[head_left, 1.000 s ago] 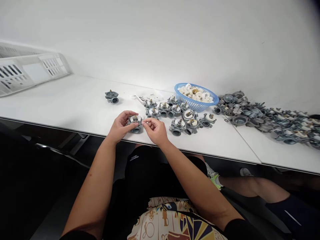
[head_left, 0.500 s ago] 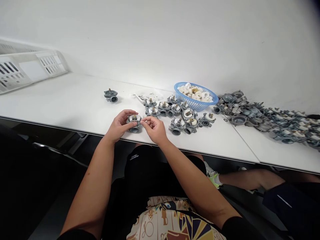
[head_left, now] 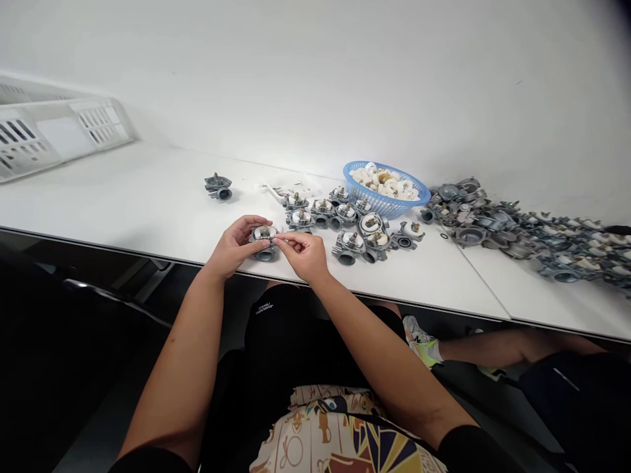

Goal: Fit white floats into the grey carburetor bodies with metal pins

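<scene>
- Head view: a grey metal housing (head_left: 266,253) rests near the table's near edge, left of the scene's middle, between the two hands; it sits white insert (head_left: 263,232) up, round opening toward the person.
- Left hand (head_left: 233,246): gripping the housing; the thumb lies along its near side, the fingers round its far left side – a steadying hold.
- Right hand (head_left: 305,255): thumb and fingertips drawn together at the housing's right edge; the tips are small and partly hidden, so I cannot tell whether they are closed on the rim or on some small part.
- Handling, as I judge it: the housing should be stiff and fairly heavy for its size, perhaps slick if oily; the white insert looks light and easier to harm – best to hold the cast outer walls and keep pressure off the insert and its brass-coloured post.
- Around it: similar housings (head_left: 350,244) stand to the right, most with white inserts; one lone housing (head_left: 218,187) stands far left of the hands; a blue basket (head_left: 392,209) of white parts sits beyond the group; a heap of metal parts (head_left: 473,223) spreads along the right of the table (head_left: 148,197).
</scene>
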Demonstrator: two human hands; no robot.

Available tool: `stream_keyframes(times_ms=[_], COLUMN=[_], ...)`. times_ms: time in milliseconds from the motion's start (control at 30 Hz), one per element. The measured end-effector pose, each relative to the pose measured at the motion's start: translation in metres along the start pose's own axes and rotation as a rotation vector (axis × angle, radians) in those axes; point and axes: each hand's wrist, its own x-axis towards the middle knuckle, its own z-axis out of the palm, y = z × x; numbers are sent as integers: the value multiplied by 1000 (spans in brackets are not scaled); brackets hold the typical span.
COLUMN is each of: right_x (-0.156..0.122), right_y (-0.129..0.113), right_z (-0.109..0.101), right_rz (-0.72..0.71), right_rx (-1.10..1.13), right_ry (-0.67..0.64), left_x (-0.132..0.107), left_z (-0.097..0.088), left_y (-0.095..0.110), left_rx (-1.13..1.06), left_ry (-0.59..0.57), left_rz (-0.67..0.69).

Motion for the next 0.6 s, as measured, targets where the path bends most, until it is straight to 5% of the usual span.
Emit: stream_keyframes(times_ms=[300, 600], right_x=[-3, -2], right_y=[1, 1], right_z=[-3, -4], right_rz=[-158, -129], right_rx=[-118, -99], right_ry=[-49, -63], left_x=[0, -3], left_z=[1, -3], left_y=[2, 1], left_rx=[-6, 13], left_ry=[2, -33], left_rz=[-18, -4])
